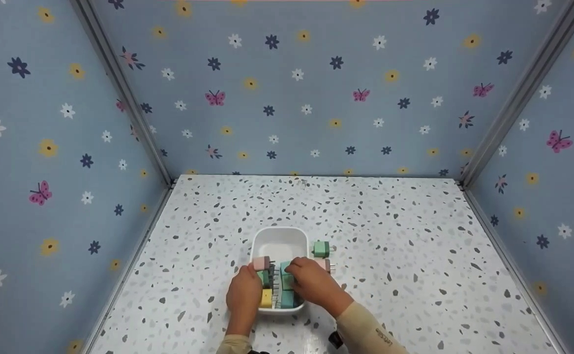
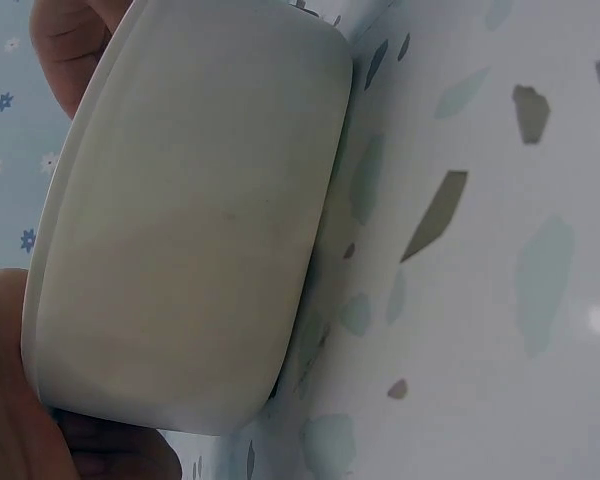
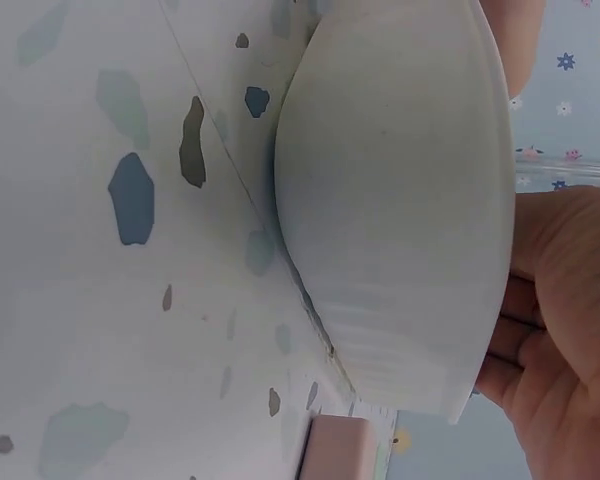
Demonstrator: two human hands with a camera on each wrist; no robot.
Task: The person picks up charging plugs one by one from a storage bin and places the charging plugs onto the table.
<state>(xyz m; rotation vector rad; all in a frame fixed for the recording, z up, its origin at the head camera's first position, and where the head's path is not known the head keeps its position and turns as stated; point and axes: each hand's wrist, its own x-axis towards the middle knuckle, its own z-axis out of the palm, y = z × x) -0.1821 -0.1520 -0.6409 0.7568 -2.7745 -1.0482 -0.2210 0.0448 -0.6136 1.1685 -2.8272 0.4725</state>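
A white plastic bin (image 1: pixel 282 229) holds two rows of plug chargers, their metal prongs facing inward. My left hand (image 1: pixel 244 290) grips the bin's left wall, fingers outside it, as the hand (image 2: pixel 10 390) shows in the left wrist view. Near its thumb sit a pink charger (image 1: pixel 260 263), a dark green charger and a yellow charger (image 1: pixel 266 298). My right hand (image 1: pixel 316 280) reaches over the right rim, fingers curled onto a light green charger (image 1: pixel 287 281) between teal ones (image 1: pixel 287 299). In the right wrist view the bin wall (image 3: pixel 400 200) hides its fingertips.
A green charger (image 1: pixel 321 249) and a pink charger (image 1: pixel 324 265) lie on the speckled table (image 1: pixel 390 236) right of the bin. Floral panels (image 1: pixel 296 98) enclose the back and both sides, with grey metal posts (image 1: pixel 124 88) at the corners.
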